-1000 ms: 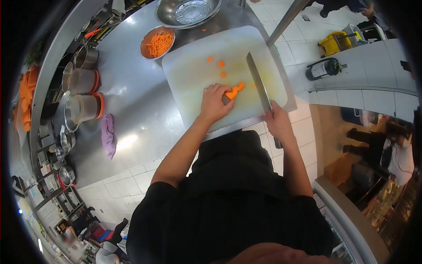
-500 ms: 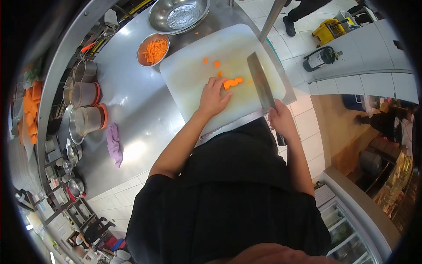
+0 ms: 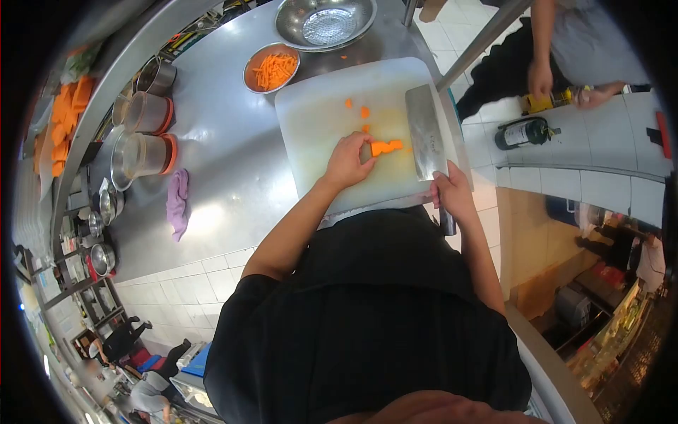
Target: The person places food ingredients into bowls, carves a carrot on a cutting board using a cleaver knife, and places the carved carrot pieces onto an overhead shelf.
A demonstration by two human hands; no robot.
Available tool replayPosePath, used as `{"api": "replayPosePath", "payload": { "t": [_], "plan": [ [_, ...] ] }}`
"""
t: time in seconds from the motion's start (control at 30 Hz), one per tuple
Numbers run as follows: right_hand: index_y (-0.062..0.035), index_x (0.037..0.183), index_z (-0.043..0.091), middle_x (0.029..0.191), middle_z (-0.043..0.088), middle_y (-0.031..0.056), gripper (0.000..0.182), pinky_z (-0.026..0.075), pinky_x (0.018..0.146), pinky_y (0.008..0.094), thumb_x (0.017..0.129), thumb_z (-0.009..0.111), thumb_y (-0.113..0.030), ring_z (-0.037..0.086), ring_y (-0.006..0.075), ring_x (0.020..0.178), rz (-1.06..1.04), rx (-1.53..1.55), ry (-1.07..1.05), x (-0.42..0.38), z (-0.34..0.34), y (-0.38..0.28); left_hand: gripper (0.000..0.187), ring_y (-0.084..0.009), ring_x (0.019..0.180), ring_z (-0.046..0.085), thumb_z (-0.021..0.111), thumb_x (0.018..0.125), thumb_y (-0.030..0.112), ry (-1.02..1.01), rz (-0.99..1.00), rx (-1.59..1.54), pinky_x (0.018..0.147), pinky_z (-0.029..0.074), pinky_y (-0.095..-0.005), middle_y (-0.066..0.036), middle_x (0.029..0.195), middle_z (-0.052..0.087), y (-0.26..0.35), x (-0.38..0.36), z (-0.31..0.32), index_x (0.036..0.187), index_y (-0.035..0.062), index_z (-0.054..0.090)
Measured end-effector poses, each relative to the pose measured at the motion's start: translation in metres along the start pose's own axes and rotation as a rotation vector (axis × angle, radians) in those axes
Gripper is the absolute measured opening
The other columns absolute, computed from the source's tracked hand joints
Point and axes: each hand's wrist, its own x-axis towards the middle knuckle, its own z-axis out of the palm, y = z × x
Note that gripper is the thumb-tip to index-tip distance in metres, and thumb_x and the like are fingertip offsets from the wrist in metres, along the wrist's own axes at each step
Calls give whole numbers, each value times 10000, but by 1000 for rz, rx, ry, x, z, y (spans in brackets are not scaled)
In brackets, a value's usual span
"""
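On the white cutting board [image 3: 311, 120], my left hand [image 3: 347, 161] has its fingertips against the left end of a short row of orange carrot pieces [image 3: 385, 148]. My right hand [image 3: 454, 192] is wrapped round the handle of a wide cleaver [image 3: 424, 134]. The blade lies nearly flat over the board's right side, apart from the carrot pieces. A few small carrot bits [image 3: 365, 112] are scattered beyond my left hand. Carrot strips [image 3: 275, 71] fill a small metal bowl [image 3: 250, 76] past the board's far left corner.
A large metal bowl [image 3: 285, 28] stands behind the board. On the steel table [image 3: 226, 120] lie a purple cloth [image 3: 178, 205] and, farther left, plastic containers [image 3: 147, 155]. A metal post [image 3: 480, 44] rises at the right. Beyond it another person [image 3: 593, 42] holds something yellow.
The cleaver's blade has tilted flatter, showing its broad face. The view has shifted, and another person has come into sight at the upper right. My left hand stays at the carrot pieces.
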Motion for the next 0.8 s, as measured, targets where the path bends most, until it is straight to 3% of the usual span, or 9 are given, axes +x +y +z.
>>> {"api": "replayPosePath", "payload": {
  "t": [0.13, 0.2, 0.3, 0.43, 0.5, 0.53, 0.6, 0.8],
  "plan": [
    [-29, 1147, 558, 661, 556, 43, 153, 447, 450, 282, 1029, 484, -92, 515, 126, 483, 5, -45, -54, -4, 5, -6, 420, -310, 904, 607, 809, 748, 137, -6, -81, -52, 870, 489, -421, -99, 1087, 629, -2, 0, 2, 1118, 84, 616],
    [-6, 1160, 542, 650, 555, 57, 167, 457, 447, 299, 1025, 474, -77, 518, 136, 480, 1, -25, -19, -6, 9, -2, 412, -254, 814, 579, 811, 738, 115, 79, 122, -63, 771, 488, -388, -82, 964, 600, -5, -1, 2, 1100, 80, 618],
    [-4, 1141, 542, 652, 555, 58, 154, 455, 447, 297, 1021, 478, -76, 519, 132, 487, -56, 17, 90, -10, 8, 18, 411, -251, 821, 599, 806, 735, 104, 129, 291, 17, 759, 495, -386, -93, 1005, 632, -8, -3, 3, 1101, 79, 623],
    [-36, 1150, 521, 667, 554, 44, 132, 445, 445, 278, 1030, 493, -84, 515, 124, 493, -6, 26, 121, -18, -1, 45, 405, -248, 826, 612, 800, 747, 117, 124, 297, -5, 756, 502, -386, -95, 1054, 651, -14, -4, 7, 1111, 81, 627],
    [-40, 1146, 523, 670, 553, 39, 126, 445, 440, 278, 1031, 503, -89, 517, 123, 496, -3, 49, 141, -27, 2, 47, 393, -249, 815, 608, 790, 765, 132, 86, 121, -15, 761, 504, -382, -93, 1048, 649, -8, -3, 6, 1121, 85, 631],
    [-45, 1142, 532, 670, 552, 35, 124, 442, 444, 275, 1032, 509, -96, 516, 120, 497, -5, 51, 162, -31, 7, 44, 393, -249, 815, 608, 790, 765, 132, 79, 129, -16, 761, 504, -382, -93, 1048, 649, -8, -2, 7, 1121, 85, 631],
    [-47, 1143, 536, 670, 551, 35, 125, 440, 447, 276, 1032, 510, -99, 515, 119, 497, -22, 77, 181, -40, 16, 36, 332, -267, 834, 618, 755, 787, 149, 20, -29, -89, 846, 480, -421, -79, 1053, 662, -5, 3, 7, 1089, 85, 634],
    [-51, 1161, 547, 673, 553, 27, 144, 437, 457, 279, 1034, 516, -111, 512, 118, 496, -12, 121, 144, -53, 25, 29, 324, -254, 793, 613, 737, 801, 134, 67, 192, -54, 802, 485, -396, -90, 1013, 633, -7, -3, 4, 1107, 103, 638]
  ]
}}
